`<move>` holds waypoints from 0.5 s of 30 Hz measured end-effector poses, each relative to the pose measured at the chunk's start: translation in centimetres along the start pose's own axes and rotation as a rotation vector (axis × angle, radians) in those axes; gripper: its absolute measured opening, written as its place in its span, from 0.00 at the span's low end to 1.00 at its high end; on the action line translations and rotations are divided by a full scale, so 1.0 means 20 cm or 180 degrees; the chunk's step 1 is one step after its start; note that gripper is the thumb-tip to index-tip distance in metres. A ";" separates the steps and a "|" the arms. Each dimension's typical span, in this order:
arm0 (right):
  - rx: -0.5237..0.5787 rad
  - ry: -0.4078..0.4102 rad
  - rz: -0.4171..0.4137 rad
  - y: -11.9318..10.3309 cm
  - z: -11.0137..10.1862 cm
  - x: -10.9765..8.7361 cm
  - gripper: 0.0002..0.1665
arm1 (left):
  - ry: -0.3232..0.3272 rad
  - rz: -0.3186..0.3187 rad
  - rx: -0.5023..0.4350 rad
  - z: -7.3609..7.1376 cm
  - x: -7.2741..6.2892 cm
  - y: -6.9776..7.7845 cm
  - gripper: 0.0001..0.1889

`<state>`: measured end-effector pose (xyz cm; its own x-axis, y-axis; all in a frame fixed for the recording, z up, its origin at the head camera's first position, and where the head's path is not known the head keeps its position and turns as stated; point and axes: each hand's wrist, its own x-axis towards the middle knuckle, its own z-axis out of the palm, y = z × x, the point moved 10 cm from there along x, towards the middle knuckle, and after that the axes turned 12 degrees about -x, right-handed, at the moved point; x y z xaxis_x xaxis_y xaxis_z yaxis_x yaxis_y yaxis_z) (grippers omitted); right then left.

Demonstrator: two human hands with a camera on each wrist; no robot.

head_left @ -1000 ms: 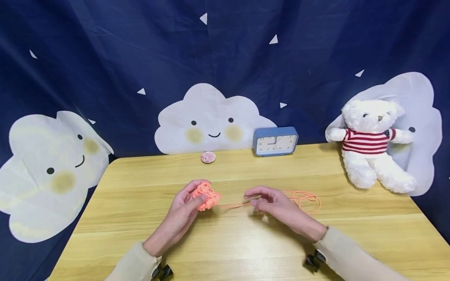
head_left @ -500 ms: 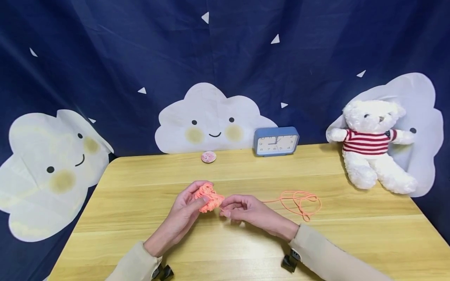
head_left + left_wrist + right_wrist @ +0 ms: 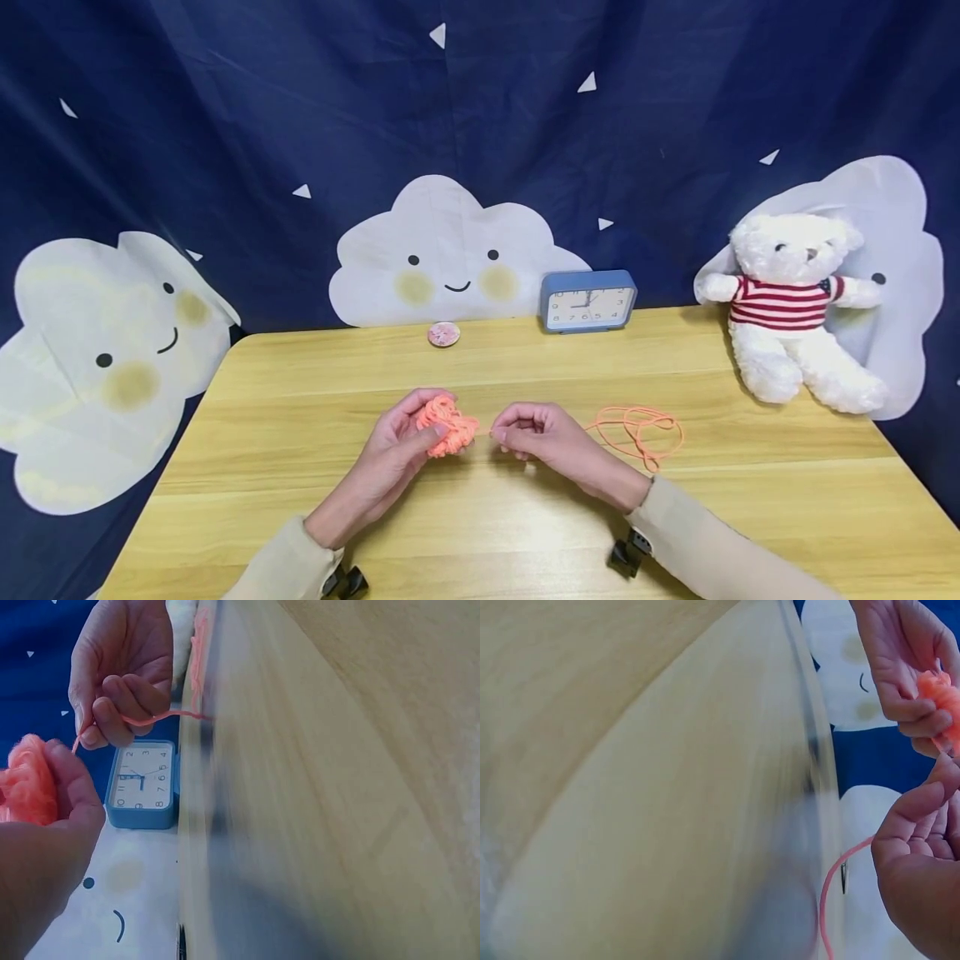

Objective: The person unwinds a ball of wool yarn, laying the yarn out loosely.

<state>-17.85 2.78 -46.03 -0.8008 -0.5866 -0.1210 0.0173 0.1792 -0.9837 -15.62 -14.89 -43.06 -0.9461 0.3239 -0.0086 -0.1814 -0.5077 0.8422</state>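
My left hand point(image 3: 393, 454) holds a bundle of orange yarn point(image 3: 447, 427), thumb on top and fingers behind it. To its right, my right hand point(image 3: 555, 446) pinches the yarn strand between thumb and fingertips, a short way from the bundle. A short piece of strand runs taut between the two hands, also visible in the left wrist view beside the right hand point(image 3: 124, 667). From the right hand the strand trails to loose loops of yarn point(image 3: 637, 427) on the table. In the right wrist view the bundle point(image 3: 941, 697) is partly cut off by the frame edge.
Both hands are above a wooden table point(image 3: 300, 517). Along its back edge stand a blue clock point(image 3: 588, 304) and a small round pink object point(image 3: 444, 334). A white teddy bear point(image 3: 780, 304) in a striped shirt sits at the back right, before a dark blue curtain point(image 3: 480, 108).
My right hand came left with the strand up to the bundle, then drew back slightly right. My left hand stays almost in place, still holding the bundle.
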 end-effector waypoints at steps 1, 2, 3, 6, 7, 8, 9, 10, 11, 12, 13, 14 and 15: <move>-0.0015 0.0024 -0.0006 0.00 0.00 0.00 0.18 | -0.0042 0.0003 -0.0026 0.01 0.00 0.00 0.26; -0.0041 0.0061 -0.0016 -0.01 -0.01 -0.01 0.17 | -0.0081 0.0008 -0.0050 0.01 0.00 0.00 0.27; -0.0066 0.0105 -0.0020 -0.01 -0.02 -0.01 0.17 | -0.0099 0.0020 -0.0055 0.01 0.00 0.00 0.27; -0.0166 0.0258 -0.0021 -0.03 -0.06 -0.01 0.17 | -0.0118 0.0065 -0.0033 0.01 0.00 0.01 0.29; -0.0186 0.0321 -0.0023 -0.04 -0.07 -0.02 0.17 | -0.0111 0.0076 -0.0021 0.00 0.00 0.01 0.29; -0.0206 0.0388 -0.0026 -0.04 -0.09 -0.02 0.18 | -0.0093 0.0080 -0.0010 0.00 0.00 0.01 0.28; -0.0220 0.0456 -0.0027 -0.05 -0.10 -0.02 0.17 | -0.0078 0.0087 0.0001 -0.01 0.00 0.01 0.27; -0.0222 0.0525 -0.0036 -0.06 -0.12 -0.02 0.17 | -0.0072 0.0094 0.0017 -0.01 -0.01 0.01 0.26; -0.0210 0.0600 -0.0047 -0.07 -0.13 -0.02 0.16 | -0.0067 0.0095 0.0024 -0.01 -0.01 0.01 0.25; -0.0186 0.0675 -0.0055 -0.09 -0.15 -0.02 0.15 | -0.0060 0.0090 0.0031 -0.02 -0.01 0.01 0.24; -0.0145 0.0754 -0.0058 -0.10 -0.17 -0.02 0.14 | -0.0062 0.0083 0.0028 -0.02 -0.01 0.00 0.24; -0.0101 0.0823 -0.0059 -0.11 -0.19 -0.02 0.14 | -0.0062 0.0076 0.0039 -0.02 -0.01 0.00 0.25; -0.0032 0.0900 -0.0063 -0.11 -0.21 -0.03 0.13 | -0.0070 0.0070 0.0041 -0.02 -0.01 0.00 0.25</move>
<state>-19.88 5.96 -43.15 -0.9362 -0.3467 -0.0582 -0.0049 0.1785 -0.9839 -15.49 -15.36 -43.29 -0.9436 0.3304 0.0217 -0.1571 -0.5045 0.8490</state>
